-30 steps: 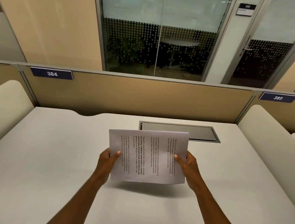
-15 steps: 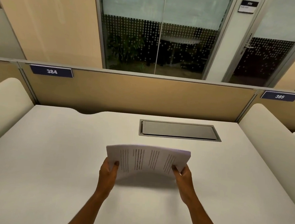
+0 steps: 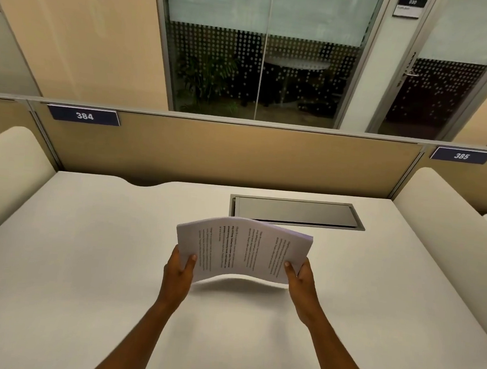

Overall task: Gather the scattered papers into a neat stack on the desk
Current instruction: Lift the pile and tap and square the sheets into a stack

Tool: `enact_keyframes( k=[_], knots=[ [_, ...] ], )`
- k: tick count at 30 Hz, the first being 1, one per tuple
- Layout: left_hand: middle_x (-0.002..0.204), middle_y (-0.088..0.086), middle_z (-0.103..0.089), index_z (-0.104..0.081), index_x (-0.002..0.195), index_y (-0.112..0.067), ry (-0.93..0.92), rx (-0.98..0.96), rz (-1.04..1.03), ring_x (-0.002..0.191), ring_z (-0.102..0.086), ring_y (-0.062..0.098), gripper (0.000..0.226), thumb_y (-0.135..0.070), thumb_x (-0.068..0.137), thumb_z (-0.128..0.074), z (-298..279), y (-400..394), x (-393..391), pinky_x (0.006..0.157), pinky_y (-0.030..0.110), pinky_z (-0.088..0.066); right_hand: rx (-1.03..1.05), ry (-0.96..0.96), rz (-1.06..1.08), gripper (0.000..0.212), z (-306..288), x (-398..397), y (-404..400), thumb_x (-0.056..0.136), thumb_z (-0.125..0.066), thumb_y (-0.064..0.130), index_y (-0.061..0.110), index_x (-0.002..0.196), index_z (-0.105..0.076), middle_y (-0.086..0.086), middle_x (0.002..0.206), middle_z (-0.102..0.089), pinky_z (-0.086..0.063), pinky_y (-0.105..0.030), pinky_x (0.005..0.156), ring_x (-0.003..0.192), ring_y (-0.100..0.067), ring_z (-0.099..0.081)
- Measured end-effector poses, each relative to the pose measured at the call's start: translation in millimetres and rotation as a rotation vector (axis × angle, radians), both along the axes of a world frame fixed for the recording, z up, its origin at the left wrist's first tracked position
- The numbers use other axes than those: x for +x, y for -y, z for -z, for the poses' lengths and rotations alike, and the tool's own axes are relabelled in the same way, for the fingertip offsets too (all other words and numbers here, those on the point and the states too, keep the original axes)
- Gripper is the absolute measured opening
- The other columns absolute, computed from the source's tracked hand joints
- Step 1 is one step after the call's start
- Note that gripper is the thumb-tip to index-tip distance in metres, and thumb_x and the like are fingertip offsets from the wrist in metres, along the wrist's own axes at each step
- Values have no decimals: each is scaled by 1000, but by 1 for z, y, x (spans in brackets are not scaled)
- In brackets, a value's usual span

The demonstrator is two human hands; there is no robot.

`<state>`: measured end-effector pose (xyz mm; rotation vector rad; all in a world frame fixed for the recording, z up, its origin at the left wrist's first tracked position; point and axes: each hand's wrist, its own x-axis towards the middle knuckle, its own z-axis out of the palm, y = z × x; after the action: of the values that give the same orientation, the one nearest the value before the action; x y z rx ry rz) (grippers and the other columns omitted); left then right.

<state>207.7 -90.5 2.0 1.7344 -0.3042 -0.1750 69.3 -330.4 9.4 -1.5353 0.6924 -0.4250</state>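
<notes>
A stack of printed white papers (image 3: 244,249) is held above the middle of the white desk (image 3: 82,258). The sheets lie together, bowed upward in the middle, text running sideways. My left hand (image 3: 177,275) grips the stack's near left corner, thumb on top. At the near right corner, my right hand (image 3: 301,283) holds it the same way. The stack's near edge hangs clear of the desk and casts a shadow below. No other loose papers show on the desk.
A grey metal cable hatch (image 3: 297,212) sits flush in the desk just behind the papers. Padded cream dividers stand at the left (image 3: 5,169) and right (image 3: 445,219). A tan partition (image 3: 224,153) closes the back edge.
The stack was upright facing me, then dropped low near the desk. Now it is lifted and tilted up again, more bowed. Both hands kept their hold.
</notes>
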Motion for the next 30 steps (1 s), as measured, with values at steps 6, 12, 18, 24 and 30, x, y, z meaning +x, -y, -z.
enact_keyframes(
  k=[6,12,18,24,30],
  knots=[
    [121,10,-61,-45,138,-11,-44,118,21,111,-58,26,40,-1,99,-45,15,-3,-7,94,36,-52,-8,-60,-23,40,13,-9,-5,100,-47,15,24,137,-36,-3,125,-54,-49,-29,88,115,-20,-54],
    [117,10,-60,-43,133,-7,-11,176,68,105,-61,28,32,-8,101,-42,4,-3,3,82,31,-56,-23,-103,-40,30,8,-5,3,98,-51,21,21,128,-45,-5,121,-60,-56,-37,86,108,-22,-61],
    [103,-1,-62,-45,123,-12,119,285,223,90,-68,15,21,-14,102,-42,-38,-2,42,64,16,-55,75,0,-58,27,-8,-4,21,89,-63,8,23,112,-60,-4,112,-70,-59,-45,84,100,-25,-69],
    [103,10,-67,-47,110,-5,303,471,392,92,-68,26,14,-11,101,-39,-98,11,78,73,37,-57,168,84,35,24,-26,-2,47,80,-72,0,7,101,-62,-17,101,-69,-59,-45,82,97,-35,-68],
    [102,15,-63,-42,97,-5,402,557,470,95,-63,34,4,-8,97,-38,-155,33,90,77,49,-55,-234,-180,-105,25,-49,6,71,74,-80,14,8,90,-61,-5,91,-73,-57,-24,68,85,-24,-71]
  ],
)
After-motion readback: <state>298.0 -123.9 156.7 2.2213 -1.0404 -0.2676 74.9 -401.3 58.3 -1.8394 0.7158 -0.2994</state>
